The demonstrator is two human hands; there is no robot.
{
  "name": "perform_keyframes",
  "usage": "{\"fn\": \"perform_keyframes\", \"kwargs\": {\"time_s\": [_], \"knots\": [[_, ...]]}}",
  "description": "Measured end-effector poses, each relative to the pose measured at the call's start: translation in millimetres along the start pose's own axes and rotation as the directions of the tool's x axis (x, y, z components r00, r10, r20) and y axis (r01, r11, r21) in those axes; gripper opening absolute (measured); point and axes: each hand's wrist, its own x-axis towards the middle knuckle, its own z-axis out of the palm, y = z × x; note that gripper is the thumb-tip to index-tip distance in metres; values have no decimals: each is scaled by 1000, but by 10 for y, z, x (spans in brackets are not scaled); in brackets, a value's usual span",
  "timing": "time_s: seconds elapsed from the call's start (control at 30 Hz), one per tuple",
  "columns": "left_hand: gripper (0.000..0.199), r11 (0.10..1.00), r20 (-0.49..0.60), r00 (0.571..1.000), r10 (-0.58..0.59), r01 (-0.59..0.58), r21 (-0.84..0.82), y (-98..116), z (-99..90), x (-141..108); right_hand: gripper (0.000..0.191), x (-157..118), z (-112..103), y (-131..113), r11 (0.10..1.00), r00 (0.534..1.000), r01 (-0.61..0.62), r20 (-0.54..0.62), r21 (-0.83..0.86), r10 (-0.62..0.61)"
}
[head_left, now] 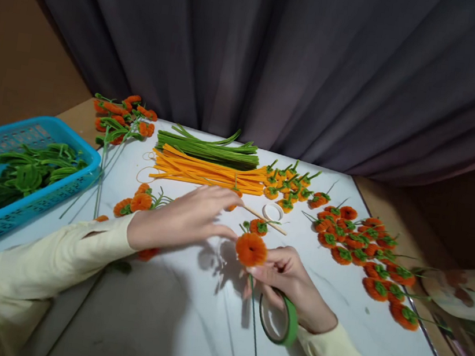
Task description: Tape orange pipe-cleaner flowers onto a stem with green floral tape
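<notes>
My right hand (288, 278) pinches an orange fuzzy pipe-cleaner flower (251, 250) just below its head. A long thin green stem (256, 326) runs down from it toward the front of the table. A roll of green tape (290, 325) hangs at the fingers of this same hand. My left hand (190, 218) reaches across from the left, fingers stretched out and thumb apart, its thumb tip close to the flower. Beyond the fingertips are another orange flower (259, 226), a thin wooden stick (275, 226) and a white ring (272, 212).
Green (210, 150) and yellow-orange pipe cleaners (207, 171) lie at the back of the white table. Small orange flower heads (291, 185) sit beside them, larger ones (356, 240) at right. Finished-looking flowers (123, 113) lie back left. A blue basket (85, 172) holds green leaves.
</notes>
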Motion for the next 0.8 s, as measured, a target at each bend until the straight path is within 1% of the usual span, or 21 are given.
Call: {"fn": "perform_keyframes", "kwargs": {"time_s": [0.03,0.07,0.1,0.13,0.2,0.3,0.4,0.43,0.53,0.57,0.6,0.67,0.73,0.8], "knots": [[35,991,-11,993,-119,118,-64,-25,-33,20,31,-8,23,-68,999,997,-2,-80,-51,-2],[34,968,-1,977,-212,210,-140,-37,-64,41,30,-17,54,-120,997,989,-2,-147,-80,-10],[34,936,27,959,-281,280,-211,-36,-90,61,30,-26,91,-156,994,979,-7,-201,-111,-16],[37,906,64,944,-322,327,-269,-25,-107,78,30,-36,131,-174,989,970,-12,-241,-147,-24],[41,868,136,926,-352,378,-322,11,-106,100,32,-51,209,-168,971,952,-22,-303,-236,-52],[35,856,236,915,-326,392,-337,50,-33,104,35,-65,300,-118,919,922,-40,-369,-392,-118],[31,840,320,908,-270,385,-383,27,62,95,35,-68,352,-82,864,906,-36,-382,-503,-184],[29,842,321,915,-245,365,-398,9,87,94,34,-67,362,-73,849,904,-29,-376,-527,-203],[23,863,280,946,-161,273,-426,-49,136,93,34,-56,386,-43,809,899,10,-350,-588,-266],[21,866,280,950,-140,255,-431,-62,145,93,33,-52,393,-33,796,897,21,-341,-604,-283],[22,866,300,945,-127,254,-432,-71,153,93,33,-49,401,-22,787,895,29,-334,-616,-294],[27,854,378,916,-132,299,-426,-81,163,90,33,-46,413,-5,784,899,31,-326,-620,-293],[29,837,440,889,-127,334,-433,-89,169,87,33,-45,416,6,802,910,18,-322,-597,-260],[27,817,472,875,-107,347,-460,-103,172,84,33,-39,404,10,839,933,-3,-303,-544,-193]]}}
